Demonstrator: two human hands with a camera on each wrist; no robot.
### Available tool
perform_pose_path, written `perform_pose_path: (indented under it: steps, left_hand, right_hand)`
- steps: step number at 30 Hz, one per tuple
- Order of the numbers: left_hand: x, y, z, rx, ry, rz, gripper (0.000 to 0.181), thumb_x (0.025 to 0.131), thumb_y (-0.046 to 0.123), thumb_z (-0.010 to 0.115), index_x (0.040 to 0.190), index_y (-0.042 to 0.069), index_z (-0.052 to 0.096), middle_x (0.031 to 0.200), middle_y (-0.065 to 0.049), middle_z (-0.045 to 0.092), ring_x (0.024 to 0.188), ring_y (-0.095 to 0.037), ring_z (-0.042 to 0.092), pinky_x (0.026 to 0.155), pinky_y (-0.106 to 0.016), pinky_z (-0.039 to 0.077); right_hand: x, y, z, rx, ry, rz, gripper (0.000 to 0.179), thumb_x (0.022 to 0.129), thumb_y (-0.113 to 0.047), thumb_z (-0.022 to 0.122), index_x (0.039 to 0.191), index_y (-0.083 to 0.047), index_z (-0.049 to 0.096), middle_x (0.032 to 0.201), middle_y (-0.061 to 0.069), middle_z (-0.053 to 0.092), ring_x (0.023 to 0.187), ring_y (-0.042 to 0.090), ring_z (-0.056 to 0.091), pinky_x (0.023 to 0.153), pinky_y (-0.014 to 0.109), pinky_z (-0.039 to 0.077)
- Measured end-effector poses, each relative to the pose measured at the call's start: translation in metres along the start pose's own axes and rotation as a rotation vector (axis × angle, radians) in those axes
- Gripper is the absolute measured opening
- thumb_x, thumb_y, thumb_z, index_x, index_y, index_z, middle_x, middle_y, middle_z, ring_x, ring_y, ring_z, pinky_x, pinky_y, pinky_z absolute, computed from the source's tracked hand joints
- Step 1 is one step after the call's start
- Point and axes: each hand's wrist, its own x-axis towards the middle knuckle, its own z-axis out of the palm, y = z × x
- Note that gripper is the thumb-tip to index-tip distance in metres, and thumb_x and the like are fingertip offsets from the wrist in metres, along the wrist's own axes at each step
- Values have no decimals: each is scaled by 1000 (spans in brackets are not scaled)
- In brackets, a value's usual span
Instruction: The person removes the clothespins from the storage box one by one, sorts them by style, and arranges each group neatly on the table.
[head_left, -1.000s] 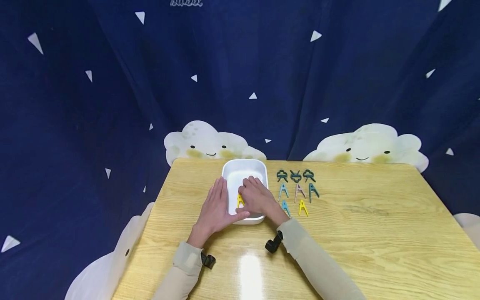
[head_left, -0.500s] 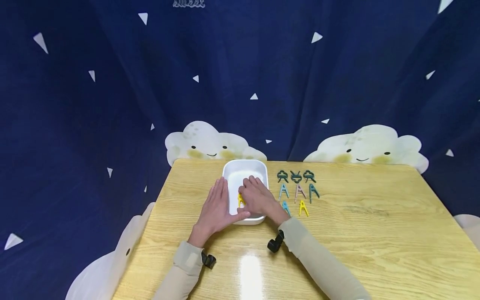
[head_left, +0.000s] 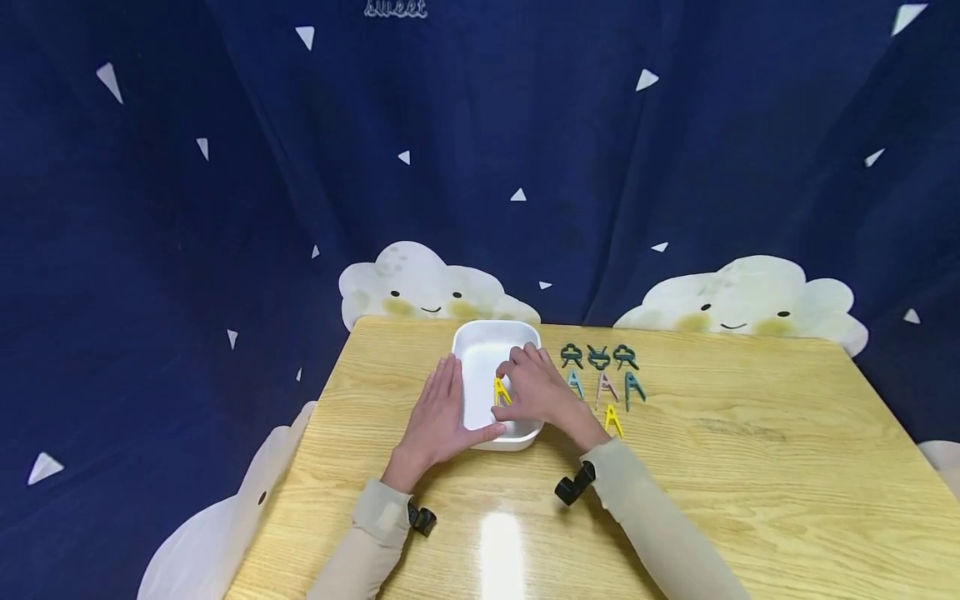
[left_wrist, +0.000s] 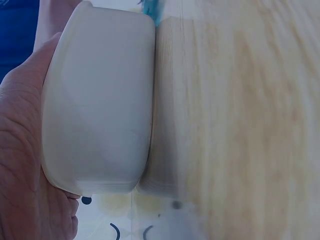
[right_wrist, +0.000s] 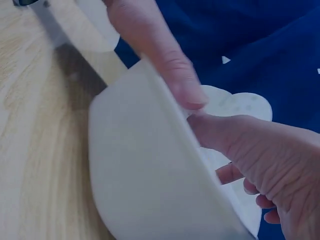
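Note:
A white tray [head_left: 459, 342] stands upright on the wooden table. My left hand [head_left: 435, 421] lies along its left wall with straight fingers, the thumb reaching over the near rim. In the left wrist view the palm [left_wrist: 20, 165] is flat beside the tray's outside [left_wrist: 100, 100]. Inside the tray, my right hand [head_left: 536, 387] pinches a yellow clothespin [head_left: 498, 386] between thumb and index finger, its legs toward me. The right wrist view shows the right hand [right_wrist: 265, 160] over the rim, close to the left thumb [right_wrist: 185, 90]; the clothespin is hidden there.
Right of the tray, dark green cloud-shaped clips [head_left: 625, 357] form a back row. In front lie light blue [head_left: 574, 382], pink [head_left: 605, 385] and dark teal [head_left: 633, 383] clothespins, then a yellow one [head_left: 611, 412]. A navy curtain [head_left: 480, 167] hangs behind the table.
My right hand has moved slightly right and away from me inside the tray, the yellow clothespin with it. Its wrist now hides a blue clothespin on the table. The left hand stays against the tray.

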Motion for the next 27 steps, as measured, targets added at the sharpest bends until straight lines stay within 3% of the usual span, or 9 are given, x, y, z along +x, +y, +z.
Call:
perform_pose_path:
  steps: [12,22,27]
  left_hand:
    - [0,2,-1,-2,-35,-15,141,76,99,44,165,-4,7,174,-21,7,162,-32,7,130,-45,14]
    - [1,1,-2,-4,-14,-11,141,76,99,46,165,-5,10,173,-24,12,161,-34,9,130,-46,15]
    - [0,0,-2,-10,7,4,141,76,97,48,164,-7,12,172,-26,14,161,-36,12,129,-48,19]
  right_hand:
    - [-21,13,-18,9,28,-1,59,74,-60,79,111,-14,74,99,1,56,96,24,43,88,41,38]
    - [-34,18,-27,6,80,18,58,71,-58,81,107,-13,76,100,2,61,99,26,46,88,43,38]
    - [-39,20,-28,17,101,19,58,71,-56,81,106,-11,77,92,0,60,96,26,47,86,42,39]
